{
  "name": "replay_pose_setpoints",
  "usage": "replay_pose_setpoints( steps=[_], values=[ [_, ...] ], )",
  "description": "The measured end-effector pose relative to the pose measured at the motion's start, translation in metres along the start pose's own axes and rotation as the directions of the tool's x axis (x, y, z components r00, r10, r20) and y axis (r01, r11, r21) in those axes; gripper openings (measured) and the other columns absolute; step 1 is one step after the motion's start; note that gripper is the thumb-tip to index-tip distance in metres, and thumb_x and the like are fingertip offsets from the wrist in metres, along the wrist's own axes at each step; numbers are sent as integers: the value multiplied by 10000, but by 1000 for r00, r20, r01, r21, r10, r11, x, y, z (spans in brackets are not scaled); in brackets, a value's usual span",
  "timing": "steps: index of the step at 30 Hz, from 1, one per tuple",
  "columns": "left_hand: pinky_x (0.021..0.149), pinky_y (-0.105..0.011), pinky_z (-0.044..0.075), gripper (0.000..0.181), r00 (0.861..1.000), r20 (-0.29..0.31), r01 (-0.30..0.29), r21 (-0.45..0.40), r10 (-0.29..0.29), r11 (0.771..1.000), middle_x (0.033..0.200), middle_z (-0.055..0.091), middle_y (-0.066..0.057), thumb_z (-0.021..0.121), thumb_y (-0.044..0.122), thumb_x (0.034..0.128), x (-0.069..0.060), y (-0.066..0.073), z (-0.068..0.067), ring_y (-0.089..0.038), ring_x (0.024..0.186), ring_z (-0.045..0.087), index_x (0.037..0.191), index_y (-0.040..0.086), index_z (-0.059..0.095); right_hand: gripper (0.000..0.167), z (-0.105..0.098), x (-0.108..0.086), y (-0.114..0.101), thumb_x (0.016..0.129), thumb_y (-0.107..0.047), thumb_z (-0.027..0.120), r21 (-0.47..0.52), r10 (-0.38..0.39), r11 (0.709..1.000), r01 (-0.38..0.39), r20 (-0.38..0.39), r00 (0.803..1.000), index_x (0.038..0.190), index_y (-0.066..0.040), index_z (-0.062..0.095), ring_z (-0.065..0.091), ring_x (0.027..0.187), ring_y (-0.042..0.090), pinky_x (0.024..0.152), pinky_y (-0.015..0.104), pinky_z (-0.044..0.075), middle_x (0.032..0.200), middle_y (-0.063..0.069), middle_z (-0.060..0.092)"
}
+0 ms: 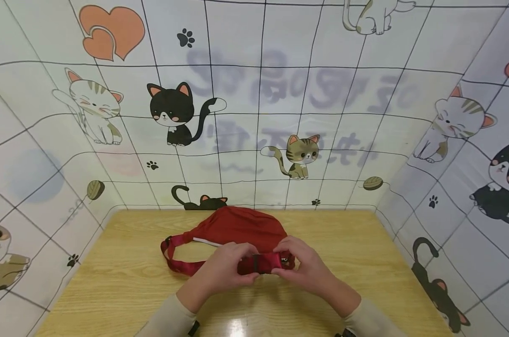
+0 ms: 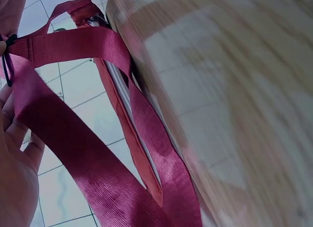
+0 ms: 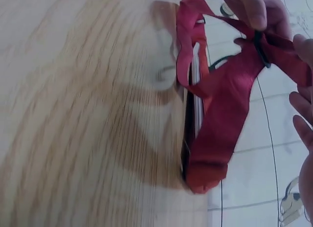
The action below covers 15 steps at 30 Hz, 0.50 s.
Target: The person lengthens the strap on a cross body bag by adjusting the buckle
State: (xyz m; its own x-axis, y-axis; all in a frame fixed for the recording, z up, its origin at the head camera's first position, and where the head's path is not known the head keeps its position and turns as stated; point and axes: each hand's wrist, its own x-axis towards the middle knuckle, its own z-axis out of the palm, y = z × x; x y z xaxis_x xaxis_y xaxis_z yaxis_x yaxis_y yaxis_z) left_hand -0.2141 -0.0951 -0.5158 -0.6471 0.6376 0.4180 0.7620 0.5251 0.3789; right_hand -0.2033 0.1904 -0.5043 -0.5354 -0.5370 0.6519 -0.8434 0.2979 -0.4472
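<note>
A red waist bag (image 1: 246, 227) lies on the table with its dark red webbing strap (image 1: 183, 267) looped toward the front left. My left hand (image 1: 225, 269) pinches the strap beside a black slider buckle (image 1: 256, 263). To its right, my right hand (image 1: 307, 267) holds the strap between thumb and fingers, so a short flat stretch spans both hands. In the right wrist view the strap passes through the slider (image 3: 261, 48), near the left hand's thumb. The left wrist view shows a wide length of strap (image 2: 73, 134) hanging from the left hand (image 2: 17, 183).
The wooden table (image 1: 119, 281) runs back to a white cloth wall (image 1: 246, 103) printed with grid lines and cartoon cats. Similar cloth stands on both sides. A pale zipper edge (image 1: 207, 242) shows along the bag's front.
</note>
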Motion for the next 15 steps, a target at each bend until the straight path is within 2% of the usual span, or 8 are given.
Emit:
replay_pose_setpoints(
  steps=[1,3,6,8,11,15],
  values=[
    [850,-298,556,451,1000,4,4,-4,-4,1000,1050,729,137,924,370,884,0,0,-1,-49,924,630,1245,229,693,519,-2,-1,1,829,-83,987,20,8,1000,-8,6,1000,1259,-93,695,612,971,123,753,199,553,1199,19,677],
    [842,-302,554,449,1000,12,7,-3,-7,1000,1037,725,130,926,355,876,0,1,-2,-57,914,624,1236,221,693,569,-4,-1,-1,828,-116,994,-6,9,1000,-8,31,999,1303,-102,682,628,1042,139,830,244,566,1244,24,675],
    [824,-298,552,454,1000,21,1,-3,-1,1000,1027,725,116,940,343,861,2,3,-2,-67,901,618,1219,208,698,671,2,5,-6,816,-231,1010,-122,-24,992,35,93,995,1384,-114,670,633,1192,180,976,335,556,1330,8,668],
    [796,-285,539,452,999,32,3,-1,-3,1000,990,707,125,946,348,853,3,4,-1,-62,876,602,1199,205,691,706,8,10,-11,824,-325,1004,-207,-57,975,82,125,991,1412,-116,674,630,1248,191,1039,394,536,1359,-4,665],
    [766,-261,521,463,999,33,7,-2,-7,1000,961,682,133,952,339,842,3,6,1,-58,856,576,1196,202,686,589,16,15,-15,867,-331,973,-250,-94,960,125,131,987,1351,-126,708,648,1161,165,998,369,542,1280,-31,686],
    [790,-267,539,480,999,42,23,-14,-22,1000,986,693,124,948,327,845,2,6,1,-66,886,590,1231,205,690,470,15,12,-13,848,-251,985,-224,-95,968,112,85,992,1234,-143,739,633,1016,130,915,322,530,1118,-67,699]
  ],
)
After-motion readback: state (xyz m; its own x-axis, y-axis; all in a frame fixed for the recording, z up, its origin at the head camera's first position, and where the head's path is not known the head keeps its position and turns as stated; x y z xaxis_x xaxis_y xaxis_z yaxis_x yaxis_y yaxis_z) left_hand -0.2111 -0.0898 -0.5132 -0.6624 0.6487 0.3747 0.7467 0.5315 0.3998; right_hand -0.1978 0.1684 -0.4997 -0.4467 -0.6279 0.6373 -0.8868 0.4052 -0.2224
